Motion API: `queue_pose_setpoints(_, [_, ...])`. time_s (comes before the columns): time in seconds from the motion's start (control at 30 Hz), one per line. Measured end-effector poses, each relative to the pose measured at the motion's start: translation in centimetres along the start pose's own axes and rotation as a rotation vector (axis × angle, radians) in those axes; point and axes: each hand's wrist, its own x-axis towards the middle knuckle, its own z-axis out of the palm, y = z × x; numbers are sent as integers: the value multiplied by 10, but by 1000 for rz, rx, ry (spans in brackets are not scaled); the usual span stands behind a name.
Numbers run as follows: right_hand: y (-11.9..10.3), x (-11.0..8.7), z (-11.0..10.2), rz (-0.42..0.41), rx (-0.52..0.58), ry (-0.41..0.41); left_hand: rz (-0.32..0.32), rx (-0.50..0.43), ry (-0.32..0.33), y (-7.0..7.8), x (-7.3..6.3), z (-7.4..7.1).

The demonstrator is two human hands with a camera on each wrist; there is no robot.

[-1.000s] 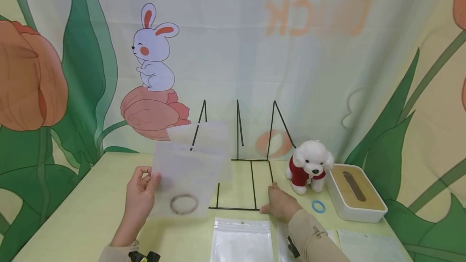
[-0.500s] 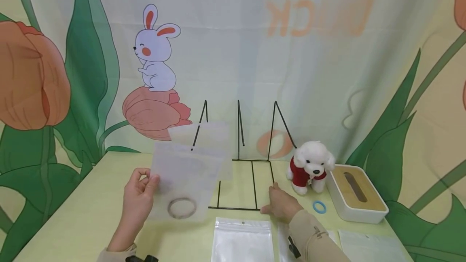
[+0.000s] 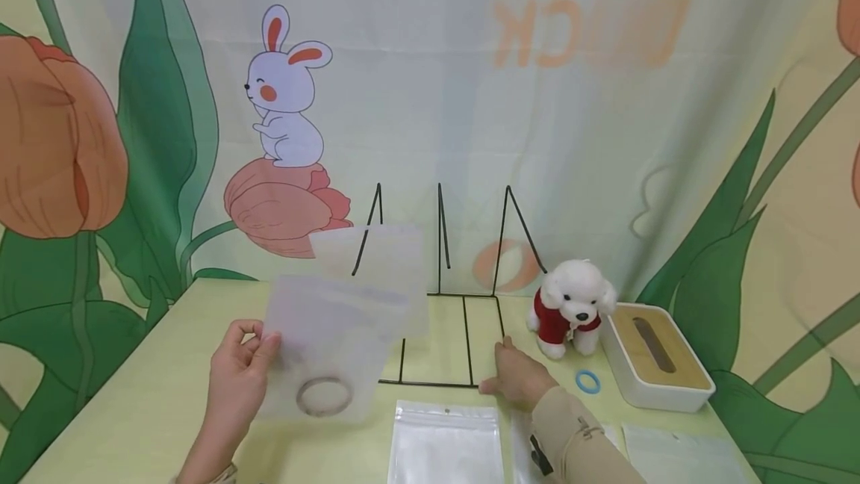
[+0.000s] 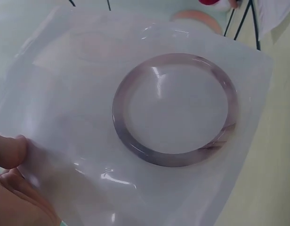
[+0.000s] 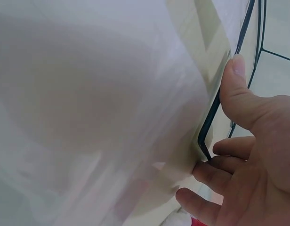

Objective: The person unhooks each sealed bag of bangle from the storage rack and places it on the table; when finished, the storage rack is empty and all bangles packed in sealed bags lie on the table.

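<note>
My left hand pinches the left edge of a clear plastic zip bag between thumb and fingers. Inside, near the bottom, lies a purplish translucent bangle, seen large in the left wrist view. My right hand holds the front right corner of a black wire display rack, its thumb on the front bar and its fingers at the side bar. Another clear bag hangs on the rack's left prong, partly behind the held bag, which also hides the rack's front left part.
A white plush dog in red stands right of the rack. Beside it are a blue ring and a white tissue box with a wooden top. Flat clear bags lie along the front, one partly under my right sleeve. A printed curtain hangs behind.
My left hand has moved left and down, taking the bag and bangle with it, away from the hanging bag. The right hand stays at the rack's corner.
</note>
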Motion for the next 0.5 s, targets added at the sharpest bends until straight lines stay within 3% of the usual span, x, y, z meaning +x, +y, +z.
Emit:
queue_pose_setpoints(0.27, [1,-4,1,16,37,6,-161,100,31,7,-20,-28])
queue_pose_setpoints(0.5, [4,-4,0,29,53,13,-328,110,47,3,-49,-45])
